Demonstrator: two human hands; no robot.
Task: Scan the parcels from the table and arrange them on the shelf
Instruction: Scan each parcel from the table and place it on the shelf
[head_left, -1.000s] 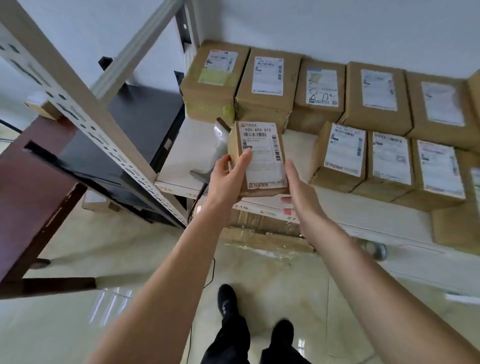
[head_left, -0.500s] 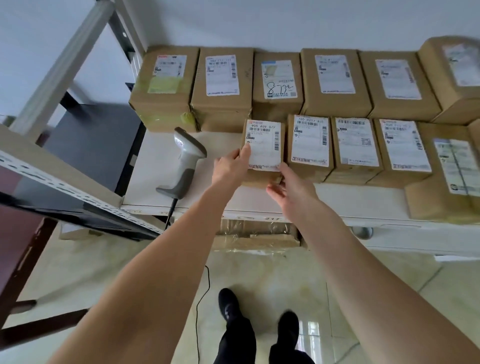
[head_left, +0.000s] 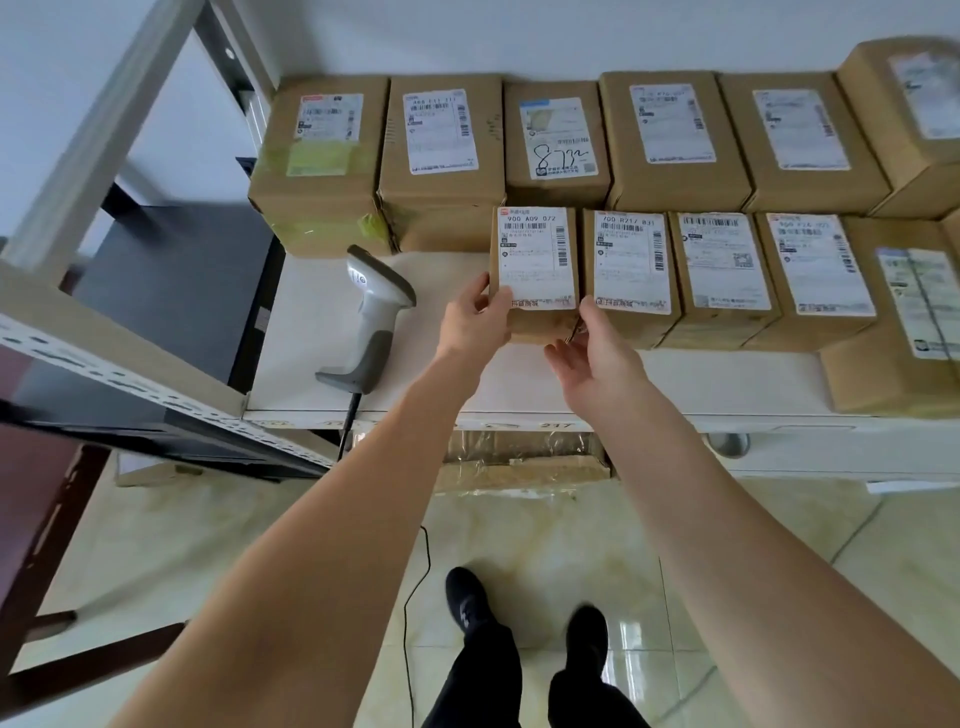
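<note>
A small cardboard parcel with a white label reading 900 A09 072 stands on the white shelf board, at the left end of the front row and against its neighbour parcel. My left hand grips the parcel's lower left edge, thumb on the label side. My right hand is at its lower right corner with the thumb touching the box and the fingers loose below it. A grey handheld scanner lies on the shelf just left of my left hand.
A back row of larger parcels lines the wall, and several labelled parcels fill the front row to the right. The shelf's metal upright slants at the left, with a dark table behind it. The scanner's cable hangs to the tiled floor by my feet.
The parcel went from held in the air to standing on the shelf beside the front row. My right hand slipped from its side to its lower corner and loosened.
</note>
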